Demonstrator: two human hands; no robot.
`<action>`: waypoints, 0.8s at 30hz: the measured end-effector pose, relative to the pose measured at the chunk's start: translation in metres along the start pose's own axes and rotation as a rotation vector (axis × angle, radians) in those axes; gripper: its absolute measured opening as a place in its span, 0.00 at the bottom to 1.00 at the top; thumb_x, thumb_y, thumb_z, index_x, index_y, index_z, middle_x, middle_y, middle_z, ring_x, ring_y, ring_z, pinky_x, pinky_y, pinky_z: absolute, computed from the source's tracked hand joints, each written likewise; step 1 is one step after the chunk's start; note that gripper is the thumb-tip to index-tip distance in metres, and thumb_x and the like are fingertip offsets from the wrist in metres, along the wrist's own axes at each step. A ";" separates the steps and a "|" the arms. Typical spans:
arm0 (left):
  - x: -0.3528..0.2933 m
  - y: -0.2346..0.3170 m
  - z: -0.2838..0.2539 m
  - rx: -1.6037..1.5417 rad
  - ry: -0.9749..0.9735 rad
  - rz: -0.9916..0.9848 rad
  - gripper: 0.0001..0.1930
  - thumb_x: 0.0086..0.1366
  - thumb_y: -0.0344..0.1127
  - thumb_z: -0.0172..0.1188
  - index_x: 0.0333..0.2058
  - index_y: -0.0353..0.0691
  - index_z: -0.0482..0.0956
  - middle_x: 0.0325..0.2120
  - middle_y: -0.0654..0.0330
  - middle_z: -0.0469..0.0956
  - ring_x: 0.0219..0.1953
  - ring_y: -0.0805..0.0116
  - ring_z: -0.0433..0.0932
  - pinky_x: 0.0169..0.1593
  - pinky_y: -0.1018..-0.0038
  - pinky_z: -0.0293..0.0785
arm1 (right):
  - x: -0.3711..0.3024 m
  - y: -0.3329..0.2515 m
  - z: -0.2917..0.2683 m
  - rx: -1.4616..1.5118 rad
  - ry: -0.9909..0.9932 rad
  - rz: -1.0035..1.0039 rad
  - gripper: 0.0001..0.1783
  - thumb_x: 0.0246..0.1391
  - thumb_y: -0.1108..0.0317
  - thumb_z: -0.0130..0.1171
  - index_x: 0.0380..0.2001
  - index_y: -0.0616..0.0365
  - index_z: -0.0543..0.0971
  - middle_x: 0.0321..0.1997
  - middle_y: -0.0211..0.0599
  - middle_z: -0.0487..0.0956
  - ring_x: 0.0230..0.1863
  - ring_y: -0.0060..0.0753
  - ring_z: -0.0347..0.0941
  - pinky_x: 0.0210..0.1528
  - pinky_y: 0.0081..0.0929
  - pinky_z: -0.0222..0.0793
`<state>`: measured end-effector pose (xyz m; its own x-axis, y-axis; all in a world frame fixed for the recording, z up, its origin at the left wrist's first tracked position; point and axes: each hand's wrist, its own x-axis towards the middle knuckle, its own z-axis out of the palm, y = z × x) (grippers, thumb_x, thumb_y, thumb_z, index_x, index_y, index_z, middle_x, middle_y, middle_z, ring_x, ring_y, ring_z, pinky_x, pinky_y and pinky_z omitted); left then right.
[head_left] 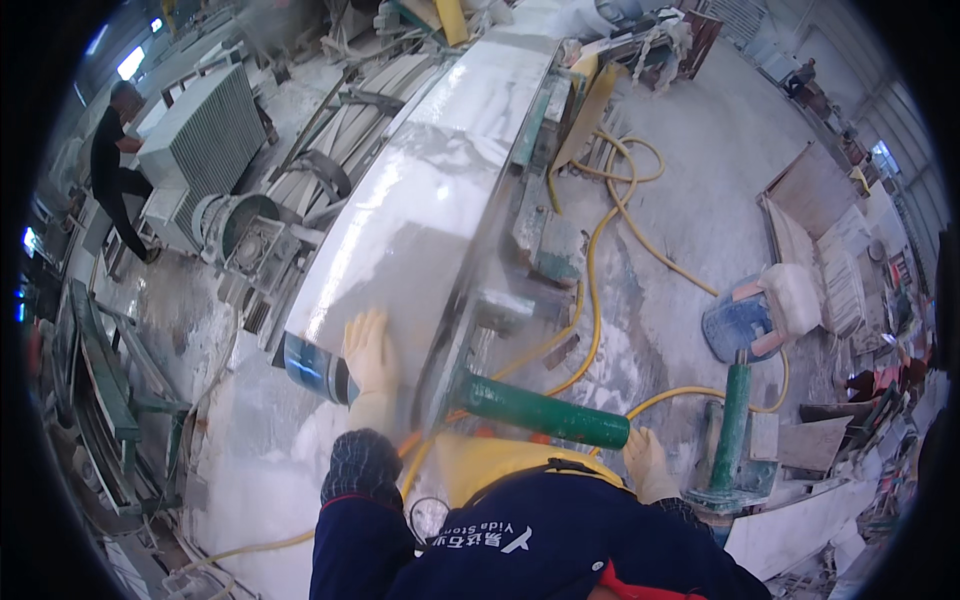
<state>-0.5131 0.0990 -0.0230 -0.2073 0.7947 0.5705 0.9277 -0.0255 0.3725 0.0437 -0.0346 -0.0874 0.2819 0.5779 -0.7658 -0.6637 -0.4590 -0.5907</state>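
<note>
My left hand (371, 352), in a pale glove, lies with its fingers stretched out on the near end of a long, wet white-and-grey surface (410, 210). Whether this is a stone slab or a conveyor belt I cannot tell. A dark blue rounded end piece (314, 369) shows just under that edge, left of the hand. My right hand (648, 462), gloved too, is beside the free end of a green cylinder (545, 412); its fingers look extended and hold nothing visible. A yellow apron (490, 462) covers my front below the cylinder.
A yellow hose (597, 290) winds over the wet floor at right, near a blue barrel (738, 325). An upright green post (733, 425) stands close on the right. Far left, a person (115, 165) is beside stacked slabs (205, 130). A motor (250, 240) adjoins the long surface.
</note>
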 end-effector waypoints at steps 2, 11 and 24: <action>-0.001 -0.001 0.000 -0.001 0.004 0.012 0.16 0.61 0.31 0.54 0.47 0.40 0.81 0.52 0.52 0.80 0.57 0.46 0.75 0.66 0.50 0.63 | 0.004 0.002 0.000 0.007 -0.005 0.008 0.29 0.72 0.54 0.41 0.68 0.59 0.60 0.71 0.49 0.66 0.70 0.47 0.63 0.70 0.39 0.59; -0.005 -0.001 -0.007 -0.083 0.018 0.112 0.17 0.65 0.29 0.49 0.48 0.32 0.80 0.50 0.43 0.79 0.56 0.41 0.73 0.66 0.49 0.60 | 0.029 0.022 -0.009 0.130 0.068 -0.023 0.21 0.63 0.61 0.56 0.55 0.58 0.70 0.55 0.54 0.78 0.54 0.54 0.76 0.54 0.47 0.74; -0.009 0.007 -0.022 -0.075 -0.125 -0.005 0.17 0.66 0.28 0.46 0.49 0.30 0.79 0.52 0.44 0.77 0.60 0.42 0.70 0.68 0.50 0.55 | -0.002 0.055 -0.091 0.396 0.129 -0.064 0.15 0.65 0.64 0.53 0.52 0.58 0.69 0.50 0.57 0.78 0.52 0.60 0.76 0.53 0.52 0.76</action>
<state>-0.5111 0.0782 -0.0099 -0.1669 0.8641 0.4749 0.9002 -0.0630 0.4309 0.0701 -0.1222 -0.1415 0.3990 0.4959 -0.7713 -0.8501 -0.1151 -0.5139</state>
